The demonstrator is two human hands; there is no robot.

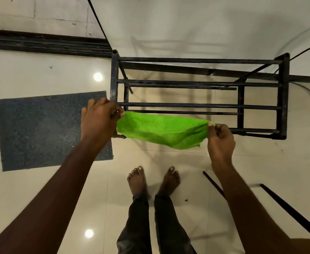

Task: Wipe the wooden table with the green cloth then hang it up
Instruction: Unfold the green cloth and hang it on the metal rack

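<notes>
The green cloth (161, 130) is stretched out between my two hands, above the near rail of a black metal rack (198, 105). My left hand (100, 118) pinches its left corner next to the rack's left post. My right hand (221, 138) pinches the right corner. The cloth's lower edge sags and covers part of the nearest rail. The wooden table is out of view.
A grey doormat (40, 131) lies on the glossy tiled floor at the left. My bare feet (153, 180) stand just in front of the rack. Dark legs of some furniture (288, 209) slant at the lower right. A wall rises behind the rack.
</notes>
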